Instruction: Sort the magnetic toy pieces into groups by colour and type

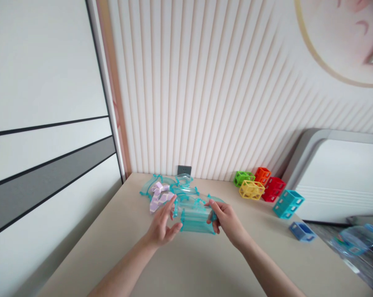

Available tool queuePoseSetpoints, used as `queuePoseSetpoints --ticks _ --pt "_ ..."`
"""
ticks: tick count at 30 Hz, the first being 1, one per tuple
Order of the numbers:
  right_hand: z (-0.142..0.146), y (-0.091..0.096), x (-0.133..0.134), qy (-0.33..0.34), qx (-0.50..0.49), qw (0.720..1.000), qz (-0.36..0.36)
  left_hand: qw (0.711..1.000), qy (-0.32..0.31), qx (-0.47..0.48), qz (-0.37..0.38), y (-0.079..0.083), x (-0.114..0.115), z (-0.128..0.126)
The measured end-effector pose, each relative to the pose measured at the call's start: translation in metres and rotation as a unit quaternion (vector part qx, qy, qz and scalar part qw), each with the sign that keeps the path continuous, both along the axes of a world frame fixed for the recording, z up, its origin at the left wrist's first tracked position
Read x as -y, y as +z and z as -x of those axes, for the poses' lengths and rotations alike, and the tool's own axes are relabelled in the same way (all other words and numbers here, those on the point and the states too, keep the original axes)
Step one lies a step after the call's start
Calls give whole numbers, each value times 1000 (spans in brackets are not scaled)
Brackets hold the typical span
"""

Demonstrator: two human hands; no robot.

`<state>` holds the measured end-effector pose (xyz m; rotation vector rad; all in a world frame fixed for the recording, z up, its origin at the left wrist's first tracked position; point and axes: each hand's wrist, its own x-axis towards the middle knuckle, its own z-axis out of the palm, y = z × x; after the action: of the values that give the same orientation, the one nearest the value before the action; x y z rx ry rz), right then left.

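Note:
A clear plastic tube piece (pixel 193 206) with teal connector ends is held level above the table, with my right hand (pixel 222 215) closed around its right end. My left hand (pixel 163 222) is at the other end, fingers stretched out and thumb apart; whether its fingertips touch the tube I cannot tell. Just below the tube is a teal see-through panel (pixel 198 226), partly hidden by it. Behind are several more clear teal track pieces (pixel 184 190) in a loose pile. Left of the pile lie light purple patterned pieces (pixel 157 202).
On the right of the table (pixel 124 231) stand green (pixel 240 177), yellow (pixel 251 189), orange (pixel 262 175), red (pixel 273 189), teal (pixel 288 204) and blue (pixel 302 231) open-frame blocks. A ribbed wall (pixel 180 90) with a black socket (pixel 184 170) closes the back. A plastic bottle (pixel 356 240) lies beyond the right edge.

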<state>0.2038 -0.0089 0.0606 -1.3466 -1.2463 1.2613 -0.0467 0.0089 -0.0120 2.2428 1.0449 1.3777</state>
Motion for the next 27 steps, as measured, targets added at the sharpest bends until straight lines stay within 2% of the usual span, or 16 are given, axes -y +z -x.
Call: queuePoseSetpoints --ticks 5,8,12,15,17,19,22,24,27 --pt "-3 -6 -2 -11 9 1000 -3 999 18 23 22 4 -1 -5" --pt "-13 -8 -1 -4 -18 999 -33 999 14 39 12 8 -5 -7" --pt "-29 -11 4 51 -45 993 -94 999 -7 47 0 14 -4 -13" --pt "-41 -19 6 94 -46 989 -102 999 -19 36 8 16 -1 -16" --pt "-48 -28 5 87 -19 989 -117 999 -24 22 19 15 -1 -17" --pt "-55 -38 4 51 55 984 -161 999 -26 8 28 13 -1 -17" --pt "-62 -49 1 4 165 954 -249 999 -27 -10 37 9 -3 -16" --pt "-64 -54 1 0 186 941 -283 998 -28 -22 45 7 -4 -16" --pt "-66 -57 0 10 188 940 -283 997 -30 -36 55 7 -4 -15"
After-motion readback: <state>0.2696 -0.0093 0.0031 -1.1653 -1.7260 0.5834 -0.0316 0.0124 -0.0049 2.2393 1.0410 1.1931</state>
